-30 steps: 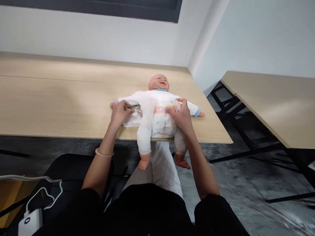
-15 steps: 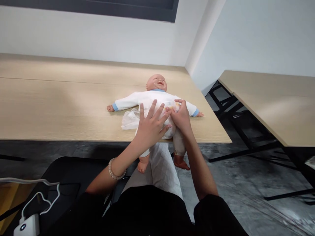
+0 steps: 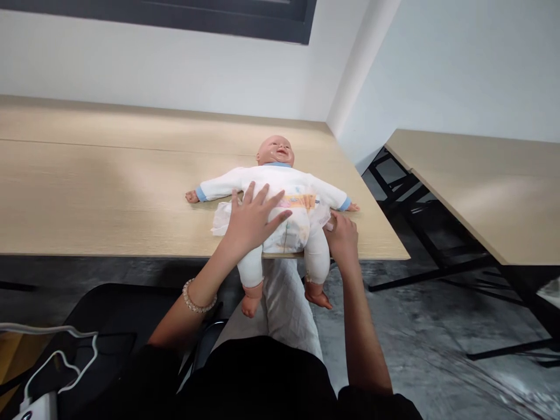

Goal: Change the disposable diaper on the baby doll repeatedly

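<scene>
A baby doll [image 3: 275, 150] in a white top with blue cuffs lies on its back at the table's front edge, legs hanging over. A white diaper [image 3: 291, 230] with a coloured front band sits around its hips. My left hand [image 3: 251, 221] lies spread over the doll's belly and the diaper's left part. The diaper's left side wing [image 3: 222, 217] sticks out flat on the table. At the doll's right-hand side in view, my right hand [image 3: 342, 233] has its fingers curled at the diaper's other side wing [image 3: 321, 214]; the fingertips are partly hidden.
The doll lies on a light wooden table [image 3: 109, 198]. Another table [image 3: 490, 192] with black legs stands to the right across a gap. A black chair [image 3: 118, 309] and a white device with a cable [image 3: 41, 408] are at the lower left.
My right hand has moved from the diaper's front outward and down to its right side. My left hand has shifted slightly left and stays spread. The coloured band is now uncovered.
</scene>
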### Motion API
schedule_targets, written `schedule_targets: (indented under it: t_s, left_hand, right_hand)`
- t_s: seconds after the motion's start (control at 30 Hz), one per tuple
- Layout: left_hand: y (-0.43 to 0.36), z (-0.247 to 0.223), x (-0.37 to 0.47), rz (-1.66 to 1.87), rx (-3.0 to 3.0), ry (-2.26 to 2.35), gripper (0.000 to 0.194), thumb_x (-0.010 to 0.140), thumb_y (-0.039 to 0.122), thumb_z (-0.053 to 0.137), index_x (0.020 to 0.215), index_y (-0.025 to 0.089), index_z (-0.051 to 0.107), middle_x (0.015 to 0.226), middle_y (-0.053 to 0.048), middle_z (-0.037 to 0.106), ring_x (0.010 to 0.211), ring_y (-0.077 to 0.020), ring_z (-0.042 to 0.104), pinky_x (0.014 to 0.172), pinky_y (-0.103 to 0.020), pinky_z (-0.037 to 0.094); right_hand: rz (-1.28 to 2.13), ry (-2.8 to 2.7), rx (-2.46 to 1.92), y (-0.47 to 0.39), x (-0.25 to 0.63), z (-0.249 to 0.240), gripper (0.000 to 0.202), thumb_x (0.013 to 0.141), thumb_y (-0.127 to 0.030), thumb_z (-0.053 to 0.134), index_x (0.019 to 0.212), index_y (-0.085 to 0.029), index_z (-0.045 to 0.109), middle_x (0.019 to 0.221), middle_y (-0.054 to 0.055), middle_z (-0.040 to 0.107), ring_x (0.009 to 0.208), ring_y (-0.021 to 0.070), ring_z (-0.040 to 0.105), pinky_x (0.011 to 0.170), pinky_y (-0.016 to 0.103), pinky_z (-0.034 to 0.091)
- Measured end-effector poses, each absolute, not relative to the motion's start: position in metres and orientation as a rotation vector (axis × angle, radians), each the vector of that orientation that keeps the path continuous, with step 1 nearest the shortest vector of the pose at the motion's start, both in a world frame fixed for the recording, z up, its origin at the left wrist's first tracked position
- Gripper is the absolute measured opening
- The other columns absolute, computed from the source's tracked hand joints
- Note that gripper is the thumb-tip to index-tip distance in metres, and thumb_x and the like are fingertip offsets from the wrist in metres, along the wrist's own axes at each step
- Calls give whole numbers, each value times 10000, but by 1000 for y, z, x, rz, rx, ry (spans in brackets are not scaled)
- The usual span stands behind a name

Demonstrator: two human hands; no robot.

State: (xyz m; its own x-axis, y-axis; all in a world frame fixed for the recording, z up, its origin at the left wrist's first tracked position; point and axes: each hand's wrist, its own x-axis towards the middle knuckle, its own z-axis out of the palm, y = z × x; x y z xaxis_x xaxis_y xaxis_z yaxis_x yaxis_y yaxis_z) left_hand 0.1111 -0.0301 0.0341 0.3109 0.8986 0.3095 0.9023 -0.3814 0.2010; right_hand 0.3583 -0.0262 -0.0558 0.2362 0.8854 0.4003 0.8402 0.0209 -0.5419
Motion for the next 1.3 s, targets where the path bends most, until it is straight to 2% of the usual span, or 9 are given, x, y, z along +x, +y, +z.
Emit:
schedule_targets:
  t_s: [0.13, 0.27, 0.37, 0.47, 0.63, 0.8, 0.93, 1.07, 1.3]
  left_hand:
    - [-32, 43, 109, -737, -2323, -1843, 524, 1033, 505, 380, 1455, 243, 547, 1589, -144, 431, 1550, -427, 182, 1178, -748, 171]
    - [-43, 48, 126, -779, -2442, -1503, 444, 1044, 412, 399, 1425, 247, 556, 1530, -118, 514, 1540, -361, 260, 1225, -709, 104]
    - [-44, 47, 141, -603, -2716, -1231, 433, 1048, 402, 404, 1421, 237, 550, 1443, -112, 591, 1461, -314, 417, 1234, -624, 224]
    - [-36, 45, 149, -442, -2833, -1160, 440, 1043, 433, 424, 1407, 226, 556, 1451, -119, 578, 1422, -297, 463, 1188, -542, 345]
    - [-26, 40, 152, -392, -2824, -1212, 464, 1043, 467, 408, 1433, 245, 527, 1526, -120, 510, 1462, -310, 407, 1188, -616, 308]
    - [-25, 34, 149, -405, -2845, -1194, 488, 1052, 479, 370, 1474, 263, 485, 1569, -111, 464, 1487, -310, 373, 1192, -664, 272]
    - [-24, 30, 146, -430, -2848, -1176, 477, 1055, 477, 360, 1451, 256, 509, 1572, -110, 460, 1496, -306, 357, 1194, -677, 261]
    - [-24, 34, 148, -408, -2873, -1187, 431, 1051, 443, 385, 1399, 264, 567, 1560, -105, 475, 1488, -313, 366, 1181, -697, 276]
    - [-19, 42, 164, -320, -2904, -1217, 350, 996, 320, 487, 1307, 272, 640, 1451, -57, 595, 1466, -329, 399, 1173, -727, 279]
  right_hand:
    - [250, -1659, -1631, -20, 356, -50, 394, 772, -306, 520, 1115, -158, 645, 1135, 173, 693, 1063, 349, 601, 969, 519, 476]
    - [569, -1580, -1480, -16, 349, -35, 352, 752, -319, 580, 1067, -179, 654, 1022, 115, 732, 937, 303, 653, 844, 440, 540]
    - [718, -1580, -1372, -15, 348, -26, 381, 753, -321, 620, 1109, -186, 645, 1079, 104, 731, 998, 295, 659, 877, 443, 550]
    - [865, -1607, -1281, -14, 354, -21, 402, 761, -340, 654, 1126, -176, 615, 1131, 111, 713, 1054, 284, 658, 920, 440, 554]
    - [1123, -1571, -1313, -15, 371, -18, 680, 738, -369, 736, 1347, -185, 493, 1101, 76, 709, 937, 234, 692, 845, 394, 592]
    - [1282, -1597, -1274, -19, 375, -18, 537, 743, -415, 772, 1207, -185, 631, 974, 66, 738, 908, 248, 700, 818, 405, 608]
    - [1200, -1442, -1315, -17, 374, -21, 487, 721, -495, 794, 1065, -174, 672, 905, 68, 742, 793, 230, 709, 708, 377, 630]
    - [1024, -1266, -1347, -14, 381, -22, 532, 660, -581, 836, 951, -161, 686, 777, 66, 724, 657, 200, 695, 641, 347, 633]
    - [724, -1174, -1274, -5, 390, -13, 519, 632, -632, 844, 849, -174, 733, 844, 91, 744, 779, 236, 723, 828, 429, 643]
